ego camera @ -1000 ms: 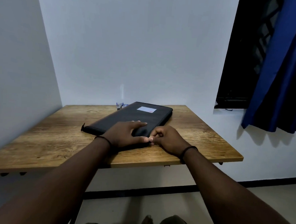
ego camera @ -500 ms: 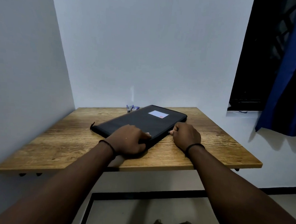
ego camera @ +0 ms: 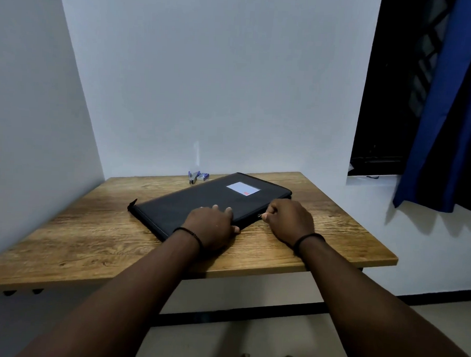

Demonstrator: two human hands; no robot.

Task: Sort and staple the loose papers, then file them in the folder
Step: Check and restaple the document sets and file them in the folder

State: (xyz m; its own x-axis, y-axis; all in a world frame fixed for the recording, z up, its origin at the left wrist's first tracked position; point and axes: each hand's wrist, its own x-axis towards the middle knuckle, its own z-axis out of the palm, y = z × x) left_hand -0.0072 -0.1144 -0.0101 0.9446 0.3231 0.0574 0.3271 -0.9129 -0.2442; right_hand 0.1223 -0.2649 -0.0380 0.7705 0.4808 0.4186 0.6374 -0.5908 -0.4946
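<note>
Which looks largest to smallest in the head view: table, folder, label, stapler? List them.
1. table
2. folder
3. label
4. stapler

The stapler sits farthest back beside a small box, so its place against the label is unsure; they look close in size.

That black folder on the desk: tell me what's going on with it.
A person is working at the flat black zippered folder, which lies closed on the wooden table. Their left hand rests flat on its near corner, steadying it, while the right hand pinches the small metal zipper pull on its right edge. A small blue stapler and a blue staple box sit behind it by the wall. No loose papers are in view.
</note>
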